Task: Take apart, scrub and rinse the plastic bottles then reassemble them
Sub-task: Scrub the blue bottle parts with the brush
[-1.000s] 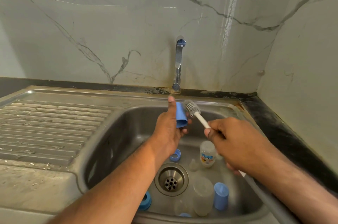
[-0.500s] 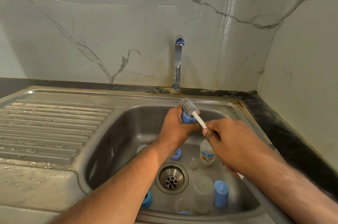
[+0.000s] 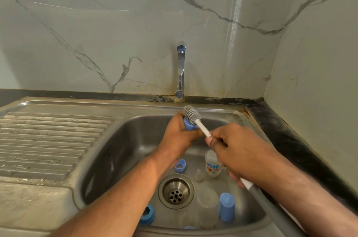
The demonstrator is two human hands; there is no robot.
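Head view showed the left hand (image 3: 179, 134) curled tight round a blue cap (image 3: 188, 125), held up over the sink (image 3: 135, 120). At its 3 o'clock, the right hand (image 3: 238, 151) gripped the brush (image 3: 202, 127) by its stick. The bristle head lay against the cap's top.

Down in the sink, at 6 o'clock from the hands, lay a small bottle (image 3: 212, 165), a blue ring (image 3: 180, 165), a clear bottle (image 3: 207, 205) and another blue cap (image 3: 226, 206). The tap (image 3: 181, 70) stood at 12 o'clock; no water seemed to be running.

The cap looked wet and small. It could slip and drop if the brush pushed too hard.

Fingers hid most of the cap. I could not tell if the bristles went inside it. The brush's end was cut off at the picture's edge.
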